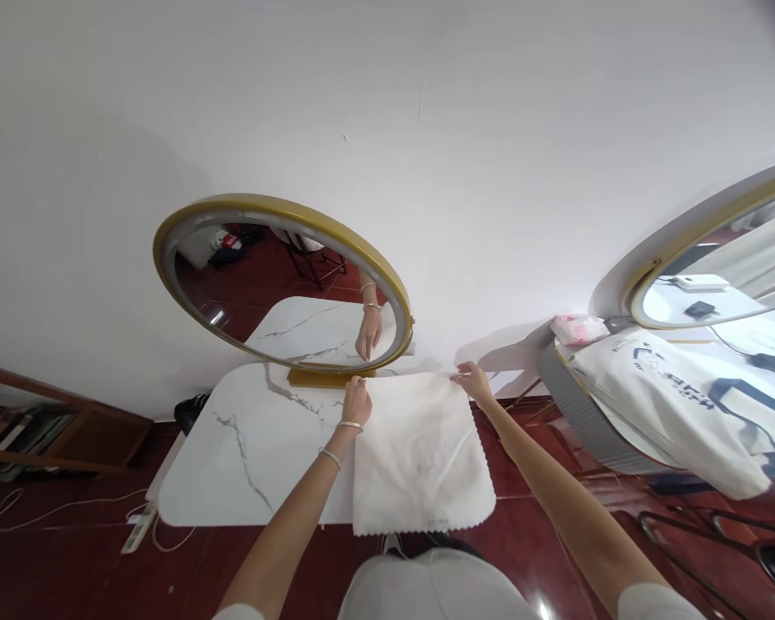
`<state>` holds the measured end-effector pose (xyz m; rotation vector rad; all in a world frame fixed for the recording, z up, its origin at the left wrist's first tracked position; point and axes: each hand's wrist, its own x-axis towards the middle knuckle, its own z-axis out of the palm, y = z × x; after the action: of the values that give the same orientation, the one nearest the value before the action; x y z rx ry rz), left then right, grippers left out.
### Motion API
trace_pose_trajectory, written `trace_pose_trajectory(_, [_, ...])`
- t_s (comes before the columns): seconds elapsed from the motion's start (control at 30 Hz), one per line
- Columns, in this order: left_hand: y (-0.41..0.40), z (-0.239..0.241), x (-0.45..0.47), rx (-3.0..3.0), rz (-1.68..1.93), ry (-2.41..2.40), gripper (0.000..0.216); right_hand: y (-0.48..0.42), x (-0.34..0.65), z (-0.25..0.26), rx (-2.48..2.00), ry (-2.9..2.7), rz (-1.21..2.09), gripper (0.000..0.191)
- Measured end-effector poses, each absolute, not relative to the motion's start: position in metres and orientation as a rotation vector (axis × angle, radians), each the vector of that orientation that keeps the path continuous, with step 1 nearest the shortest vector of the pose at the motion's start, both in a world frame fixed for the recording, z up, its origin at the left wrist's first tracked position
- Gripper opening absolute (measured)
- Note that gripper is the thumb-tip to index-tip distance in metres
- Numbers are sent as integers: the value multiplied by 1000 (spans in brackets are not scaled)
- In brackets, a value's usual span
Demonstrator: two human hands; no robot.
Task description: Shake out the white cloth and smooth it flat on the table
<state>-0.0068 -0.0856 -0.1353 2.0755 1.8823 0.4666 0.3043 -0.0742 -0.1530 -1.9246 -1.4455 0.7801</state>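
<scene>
A white square cloth (419, 452) with a scalloped edge lies spread over the right part of a white marble-patterned table (245, 456), its near edge hanging past the front. My left hand (356, 401) pinches the cloth's far left corner, bracelets on the wrist. At the far right corner my right hand (473, 381) is closed on the cloth too. Both arms reach forward over the table.
A round gold-framed mirror (284, 284) stands at the table's back edge against the white wall, reflecting my left hand. To the right is a second table with a white printed bag (678, 405), a pink packet (578, 328) and another mirror (716, 258). A wooden rack (45, 430) stands left; cables lie on the red floor.
</scene>
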Motion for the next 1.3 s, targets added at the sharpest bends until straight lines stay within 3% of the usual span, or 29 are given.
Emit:
trace_pose_trajectory(0.13, [-117, -159, 17, 2075, 449, 1948, 54, -101, 281, -173, -1825, -1591, 630, 62])
trace_pose_trajectory(0.37, [-114, -200, 30, 2204, 510, 1987, 56, -147, 210, -202, -1631, -2020, 504, 51])
trace_pose_trajectory(0.57, [-78, -212, 33, 2176, 475, 2059, 66, -96, 181, -211, -1961, -2119, 250, 50])
trace_pose_trajectory(0.8, [-17, -209, 49, 2141, 300, 2025, 37, -37, 180, -216, -2072, -2040, 293, 55])
trace_pose_trajectory(0.97, [2, -209, 54, 2096, 208, 1987, 35, -13, 184, -215, -2106, -2043, 332, 52])
trace_pose_trajectory(1.13, [-53, -196, 51, 2205, 311, 1877, 43, -32, 190, -208, -2034, -2122, 332, 53])
trace_pose_trajectory(1.3, [-146, -214, 34, 2223, 486, 1902, 57, -108, 207, -214, -1834, -2243, 209, 54])
